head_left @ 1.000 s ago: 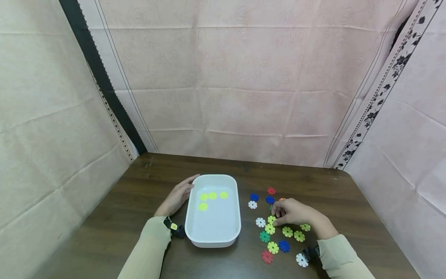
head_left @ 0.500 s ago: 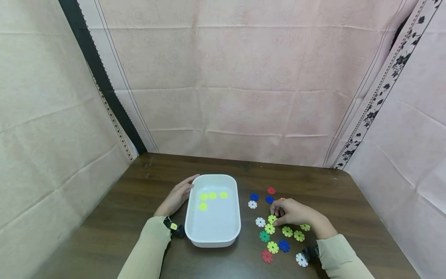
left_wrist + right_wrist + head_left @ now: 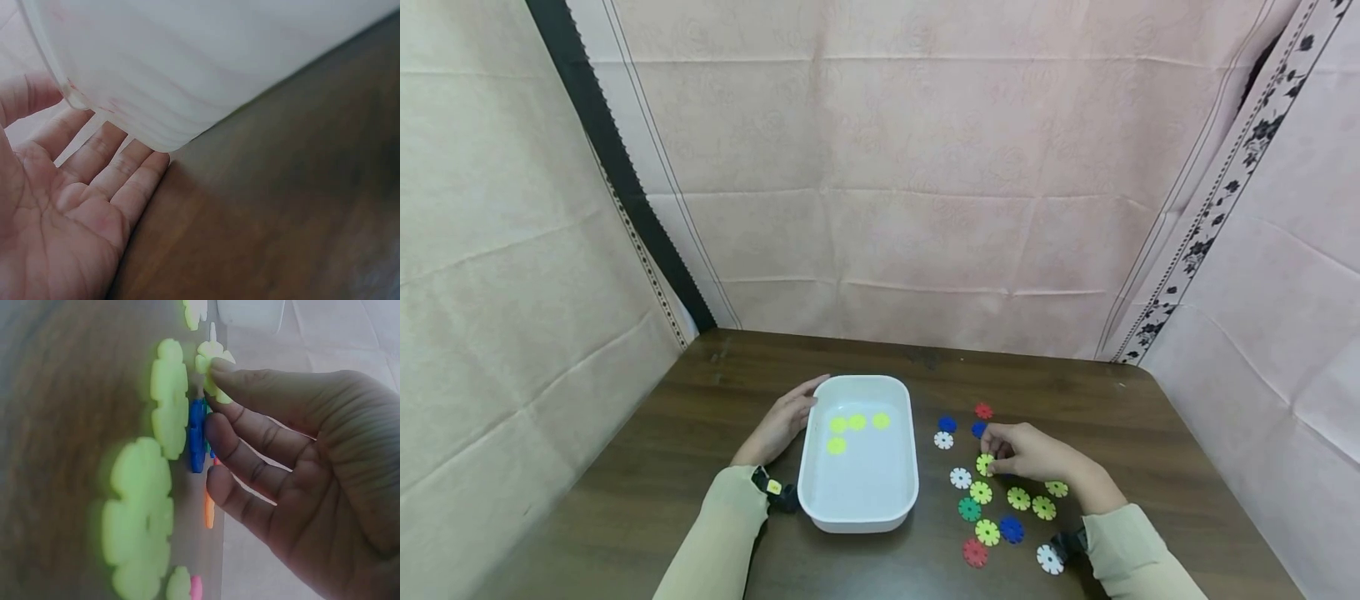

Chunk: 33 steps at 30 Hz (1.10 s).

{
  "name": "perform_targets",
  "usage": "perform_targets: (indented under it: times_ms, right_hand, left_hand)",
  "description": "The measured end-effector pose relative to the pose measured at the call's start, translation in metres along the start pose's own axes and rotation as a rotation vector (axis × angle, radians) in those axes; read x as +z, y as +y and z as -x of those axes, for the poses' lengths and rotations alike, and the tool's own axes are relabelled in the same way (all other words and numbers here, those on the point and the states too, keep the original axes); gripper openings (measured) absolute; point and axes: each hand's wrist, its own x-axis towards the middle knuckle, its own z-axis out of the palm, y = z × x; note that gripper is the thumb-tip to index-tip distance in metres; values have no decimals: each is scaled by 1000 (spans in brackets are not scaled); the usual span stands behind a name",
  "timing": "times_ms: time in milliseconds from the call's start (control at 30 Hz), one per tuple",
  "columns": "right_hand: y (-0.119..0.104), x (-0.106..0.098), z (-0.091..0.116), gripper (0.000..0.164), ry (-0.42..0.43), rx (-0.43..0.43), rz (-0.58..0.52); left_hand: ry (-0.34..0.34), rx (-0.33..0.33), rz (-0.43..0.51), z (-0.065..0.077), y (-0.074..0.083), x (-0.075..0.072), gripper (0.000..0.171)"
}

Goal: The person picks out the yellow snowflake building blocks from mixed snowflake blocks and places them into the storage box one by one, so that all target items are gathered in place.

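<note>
My left hand (image 3: 782,427) rests against the far left corner of a white tray (image 3: 868,483), its fingers nearly straight. In the left wrist view, the fingertips pass behind the tray wall (image 3: 156,69) and the thumb meets the rim. My right hand (image 3: 1033,454) pinches a yellow-green flower-shaped disc (image 3: 983,465) between thumb and fingers. The right wrist view shows that disc (image 3: 205,364) tilted on edge, its lower part covered by the thumb. Several yellow-green discs (image 3: 837,446) lie in the tray's far half.
Around my right hand lie several loose discs: yellow-green (image 3: 1018,498), blue (image 3: 1011,529), red (image 3: 975,552), green (image 3: 969,509) and white (image 3: 1050,559). All rest on a brown wooden table (image 3: 647,508). Pale cloth (image 3: 880,208) hangs behind the table and at both sides.
My right thumb and fingers have drawn together on the yellow-green disc, which has shifted slightly away from the disc just below it. My left hand and the tray look unchanged.
</note>
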Motion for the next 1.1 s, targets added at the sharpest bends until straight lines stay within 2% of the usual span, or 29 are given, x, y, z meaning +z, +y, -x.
perform_targets:
  times_ms: [300, 733, 1100]
  right_hand:
    - [0, 0, 0, 14, 24, -27, -18]
    - [-3, -3, -6, 14, 72, -62, -22]
    - [-20, -10, -12, 14, 103, -90, -35]
  left_hand:
    - [-30, 1, 55, 1, -1, -2, 51]
    - [-26, 17, 43, 3, 4, -2, 51]
    - [-37, 18, 49, 2, 0, -2, 50]
